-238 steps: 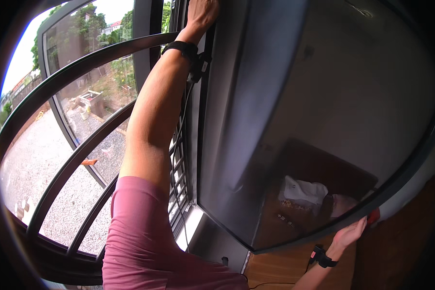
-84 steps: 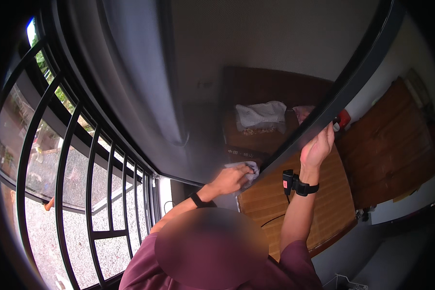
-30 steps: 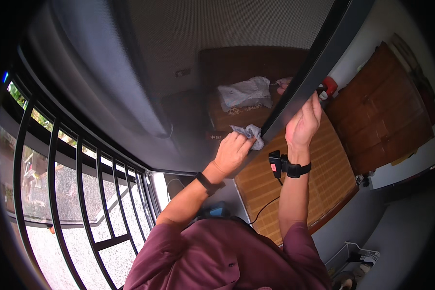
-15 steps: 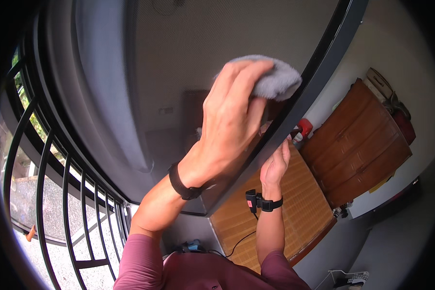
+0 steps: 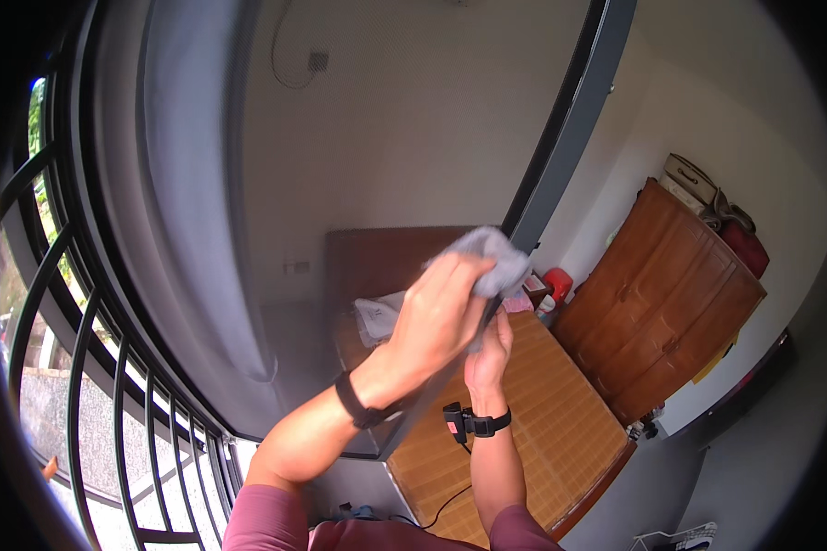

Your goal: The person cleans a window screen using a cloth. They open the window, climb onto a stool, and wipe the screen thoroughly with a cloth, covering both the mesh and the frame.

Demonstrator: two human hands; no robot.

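Observation:
My left hand (image 5: 436, 308) is closed around a fluffy grey cloth (image 5: 496, 262) and presses it on the dark frame edge of a mesh screen panel (image 5: 560, 138). The see-through mesh (image 5: 404, 156) spreads to the left of that edge. Just below the cloth, my right hand (image 5: 490, 354) grips the same frame from its right side, its fingers partly hidden. A black band circles each wrist, and a small black device sits on the right one.
At the left run black window bars (image 5: 78, 358) beside a grey curtain (image 5: 188, 184). A bed with a woven mat (image 5: 533, 413) lies beyond the panel. To the right stands a brown wooden wardrobe (image 5: 662, 303) with bags on top. A thin cable (image 5: 450, 500) hangs below my right wrist.
My left hand has slid the cloth down along the frame, closer to my right hand. The panel and my right hand appear shifted slightly left as the view moved.

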